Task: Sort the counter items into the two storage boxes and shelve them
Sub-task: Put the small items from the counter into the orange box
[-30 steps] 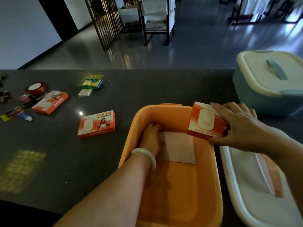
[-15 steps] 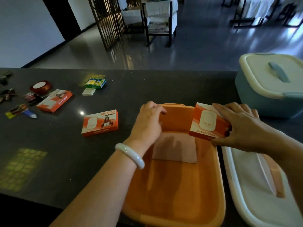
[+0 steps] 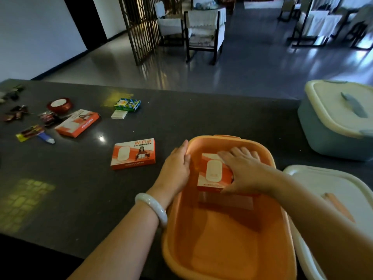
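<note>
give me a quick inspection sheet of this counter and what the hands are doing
surface: dark speckled counter, patches of yellowish light on it
job's things: open orange box; orange wifi carton inside it at the far end; second wifi carton and a third carton on the counter; blue box with its lid on, far right; loose white lid right of the orange box
clutter: red tape roll, green packet, small white pad, pen and wrappers at far left
grippers: left hand rests on the orange box's left rim; right hand holds the carton in the box
cables: nothing seen
surroundings: chairs with white covers, lattice screen, shiny floor
</note>
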{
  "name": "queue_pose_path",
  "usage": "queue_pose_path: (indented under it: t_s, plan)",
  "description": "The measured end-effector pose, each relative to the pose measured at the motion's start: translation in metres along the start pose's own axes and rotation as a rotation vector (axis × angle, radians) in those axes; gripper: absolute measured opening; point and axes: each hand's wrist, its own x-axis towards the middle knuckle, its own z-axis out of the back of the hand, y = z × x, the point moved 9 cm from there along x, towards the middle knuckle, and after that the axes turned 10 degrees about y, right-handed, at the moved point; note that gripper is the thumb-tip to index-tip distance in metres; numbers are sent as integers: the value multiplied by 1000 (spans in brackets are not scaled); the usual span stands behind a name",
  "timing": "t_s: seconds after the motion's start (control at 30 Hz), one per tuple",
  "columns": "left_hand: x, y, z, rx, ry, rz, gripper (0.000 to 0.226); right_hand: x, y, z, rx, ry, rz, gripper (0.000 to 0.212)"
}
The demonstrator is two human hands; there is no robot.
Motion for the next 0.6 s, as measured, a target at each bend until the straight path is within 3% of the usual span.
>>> queue_pose_path:
  t_s: [0.17,0.6]
  plan:
    - [-1,0,0,17,-32,-4,50,21,-13,-34,13,152,-75,106]
    - [-2,-1,1,-6,-62,-30,51,30,-21,-50,32,175,-96,116]
